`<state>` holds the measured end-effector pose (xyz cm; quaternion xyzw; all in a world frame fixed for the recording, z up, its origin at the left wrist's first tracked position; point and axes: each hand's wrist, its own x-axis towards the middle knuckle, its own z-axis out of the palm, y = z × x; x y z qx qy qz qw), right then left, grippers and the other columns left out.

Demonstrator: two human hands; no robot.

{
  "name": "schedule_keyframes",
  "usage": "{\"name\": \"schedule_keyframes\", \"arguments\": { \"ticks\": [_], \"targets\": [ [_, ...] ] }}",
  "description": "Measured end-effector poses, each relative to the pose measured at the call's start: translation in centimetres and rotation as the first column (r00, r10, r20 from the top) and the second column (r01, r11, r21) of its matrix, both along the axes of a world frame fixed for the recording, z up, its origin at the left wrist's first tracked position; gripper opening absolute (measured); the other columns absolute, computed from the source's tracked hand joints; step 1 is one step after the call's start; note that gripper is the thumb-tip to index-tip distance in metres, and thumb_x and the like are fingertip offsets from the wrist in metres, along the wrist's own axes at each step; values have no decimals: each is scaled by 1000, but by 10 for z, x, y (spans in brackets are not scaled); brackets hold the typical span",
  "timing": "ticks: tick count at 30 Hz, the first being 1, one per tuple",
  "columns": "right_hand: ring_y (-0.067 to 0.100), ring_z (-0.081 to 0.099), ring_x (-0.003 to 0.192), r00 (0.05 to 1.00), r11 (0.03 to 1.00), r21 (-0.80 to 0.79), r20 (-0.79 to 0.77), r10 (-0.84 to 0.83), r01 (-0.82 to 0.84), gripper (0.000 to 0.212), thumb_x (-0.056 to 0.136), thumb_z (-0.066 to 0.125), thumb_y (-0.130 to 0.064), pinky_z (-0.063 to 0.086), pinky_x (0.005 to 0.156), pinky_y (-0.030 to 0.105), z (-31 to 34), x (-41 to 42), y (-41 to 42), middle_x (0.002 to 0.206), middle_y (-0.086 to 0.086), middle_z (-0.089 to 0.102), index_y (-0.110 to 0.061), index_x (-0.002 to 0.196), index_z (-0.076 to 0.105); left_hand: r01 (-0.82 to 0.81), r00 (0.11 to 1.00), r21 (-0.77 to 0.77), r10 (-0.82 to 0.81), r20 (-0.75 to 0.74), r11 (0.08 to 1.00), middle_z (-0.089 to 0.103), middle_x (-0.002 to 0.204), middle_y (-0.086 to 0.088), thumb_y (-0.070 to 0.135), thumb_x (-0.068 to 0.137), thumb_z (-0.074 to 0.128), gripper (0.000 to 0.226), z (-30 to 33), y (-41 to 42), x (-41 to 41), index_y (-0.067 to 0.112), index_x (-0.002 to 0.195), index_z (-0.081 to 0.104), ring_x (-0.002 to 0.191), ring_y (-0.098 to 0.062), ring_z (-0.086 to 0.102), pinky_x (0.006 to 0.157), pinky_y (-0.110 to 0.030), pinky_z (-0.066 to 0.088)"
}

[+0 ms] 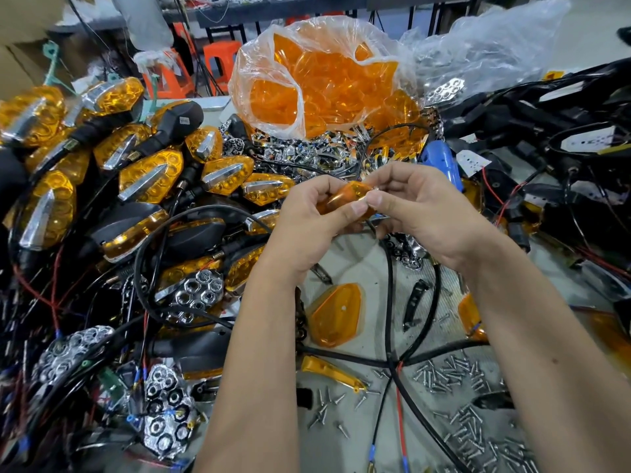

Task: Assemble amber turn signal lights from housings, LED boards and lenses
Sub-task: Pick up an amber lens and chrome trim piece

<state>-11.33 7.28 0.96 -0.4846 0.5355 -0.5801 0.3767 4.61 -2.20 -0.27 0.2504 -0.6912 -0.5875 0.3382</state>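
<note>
Screws (pixel 467 377) lie loose nearest us. Above them, at centre, our left hand (pixel 307 223) and right hand (pixel 420 206) both pinch one amber lens (pixel 345 198). Finished lights (pixel 102 172) pile left; a bag of lenses (pixel 324 76) waits beyond, so much remains.

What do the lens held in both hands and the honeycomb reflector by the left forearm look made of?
Lens: likely translucent amber plastic, glossy; light shows through it. Reflector: probably chrome-plated plastic, judging by its mirror-bright hexagonal cups; solid metal cannot be ruled out.

Finished lights (pixel 143 179) pile left, a bag of lenses (pixel 324 83) behind, screws (pixel 471 380) scattered front-right, perhaps housings (pixel 546 107) far right.
</note>
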Motion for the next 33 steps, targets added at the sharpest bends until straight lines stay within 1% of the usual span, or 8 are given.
{"name": "schedule_keyframes", "arguments": {
  "ticks": [5, 11, 14, 17, 20, 24, 30, 33],
  "targets": [
    [21, 62, 80, 1000, 1000, -22, -9, -23, 23, 6, 94, 70, -5, 56, 57, 29, 0, -2, 0, 95, 18, 61, -8, 99, 68, -20, 999, -84, 23, 37, 996, 70, 95, -24, 11, 90, 79, 19, 0, -3, 2, 1, 103, 71, 84, -21, 65, 82, -42, 57],
    [23, 61, 78, 973, 1000, -7, -228, 17, -19, 21, 79, 86, -15, 55, 68, 35, 7, -13, 9, 89, 13, 66, -16, 89, 68, 4, 992, -166, 17, 125, 986, 78, 100, 1, 20, 81, 87, 22, 4, -8, 11, 21, 102, 77, 96, -13, 72, 92, -34, 58],
    [20, 62, 78, 890, 983, 142, -423, 169, -119, 27, 76, 91, -11, 54, 73, 31, 13, -15, 10, 89, 6, 69, -15, 88, 67, -21, 987, -104, 37, 156, 994, 76, 104, -2, 16, 81, 87, 24, 5, -14, 16, 20, 103, 77, 93, -18, 74, 83, -33, 60],
    [-2, 57, 61, 768, 948, 290, -574, 284, -135, 27, 75, 89, -4, 47, 61, 15, 13, -3, 5, 77, -7, 67, -18, 87, 68, -59, 983, -117, 78, 164, 991, 74, 92, 0, 12, 88, 81, 13, 7, -16, 19, 18, 99, 77, 82, -11, 71, 75, -26, 58],
    [1, 65, 70, 669, 905, 400, -634, 389, -147, 16, 81, 87, -14, 49, 65, 14, 13, 5, 2, 82, -7, 73, -20, 89, 75, -99, 982, -79, 110, 157, 992, 75, 94, -11, 10, 91, 77, 5, 6, -12, 16, 13, 95, 75, 79, -18, 72, 74, -33, 63],
    [-1, 67, 74, 671, 915, 387, -650, 356, -111, 9, 91, 78, -21, 48, 68, 11, 23, -4, 5, 83, -17, 77, -29, 89, 82, -147, 968, -82, 160, 193, 986, 74, 89, -16, 7, 95, 72, 7, 5, -11, 11, 12, 89, 74, 72, -19, 74, 65, -28, 61],
    [-2, 67, 66, 605, 888, 445, -679, 417, -113, 14, 86, 82, -13, 51, 62, 11, 22, 7, 1, 73, -22, 74, -26, 88, 84, -141, 923, -16, 137, 359, 990, 75, 83, -17, 16, 96, 74, 10, 2, -7, 5, 7, 91, 70, 62, -23, 75, 64, -39, 65],
    [-7, 62, 60, 639, 929, 368, -704, 309, -43, 15, 86, 82, -14, 44, 55, 8, 22, 5, 3, 63, -25, 69, -28, 80, 82, -75, 898, -4, 70, 435, 997, 76, 77, -12, 22, 90, 81, 14, 6, -4, 4, 12, 95, 72, 64, -26, 76, 63, -39, 65]
  ]
}}
